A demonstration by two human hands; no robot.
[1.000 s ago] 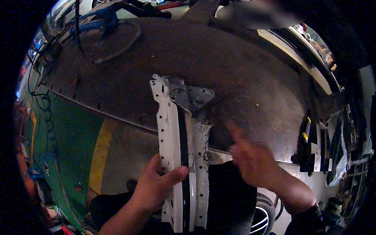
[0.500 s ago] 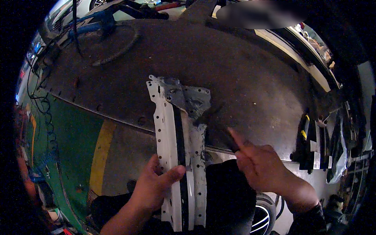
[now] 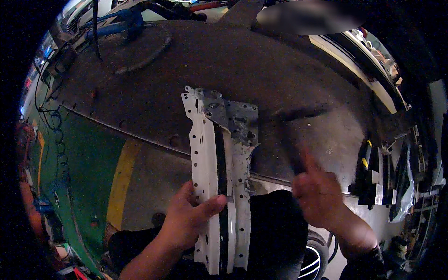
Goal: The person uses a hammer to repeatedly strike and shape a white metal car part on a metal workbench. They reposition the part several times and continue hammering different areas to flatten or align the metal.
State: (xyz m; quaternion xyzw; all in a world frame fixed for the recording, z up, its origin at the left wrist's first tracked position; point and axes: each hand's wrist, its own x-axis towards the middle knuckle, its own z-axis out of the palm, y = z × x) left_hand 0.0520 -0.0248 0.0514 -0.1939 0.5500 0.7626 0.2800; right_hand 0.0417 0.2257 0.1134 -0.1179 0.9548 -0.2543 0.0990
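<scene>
A long white car-body metal piece, with rows of holes and a dark strip along it, stretches from my lap onto the workbench. Its far end is a bare grey, crumpled bracket with torn-looking edges. My left hand grips the near half, thumb on top and fingers round the left edge. To the right, my right hand is closed round the handle of a dark hammer, blurred by motion. The hammer's head is apart from the bracket, over the bench to its right.
The dark metal workbench has a blue clamp-like tool and a curved hose at the far left. White-and-black car parts stand at the far right. A coiled cable hangs at left; a wheel shows below right.
My right hand and the hammer have moved right, away from the bracket. The metal piece sits slightly farther right in view, still in my left hand.
</scene>
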